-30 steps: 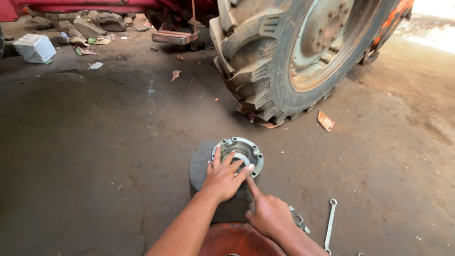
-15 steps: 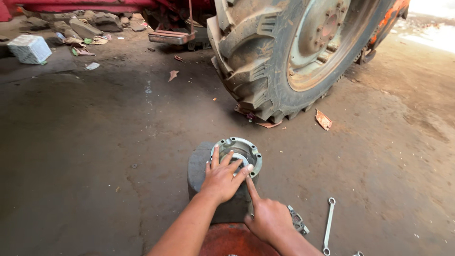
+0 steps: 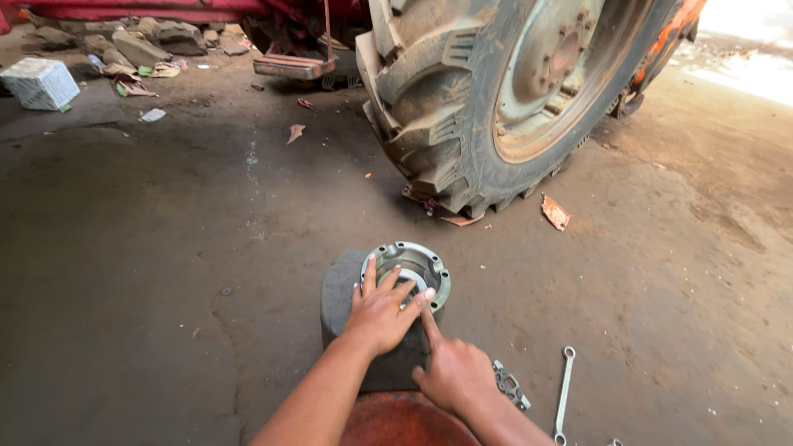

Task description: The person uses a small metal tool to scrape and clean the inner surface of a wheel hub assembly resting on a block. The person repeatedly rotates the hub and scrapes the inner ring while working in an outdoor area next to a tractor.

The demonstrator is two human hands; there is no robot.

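Round metal housing (image 3: pixel 406 271) flat on block, bore upward, left hand (image 3: pixel 382 312) spread across it

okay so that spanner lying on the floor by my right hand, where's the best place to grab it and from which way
Probably by the middle of its thin shank, coming straight down from above. The spanner lies flat on the bare concrete floor, ring end pointing away, with open floor on both long sides for fingertips. The right hand is nearest; the small metal part beside it lies apart from the spanner.
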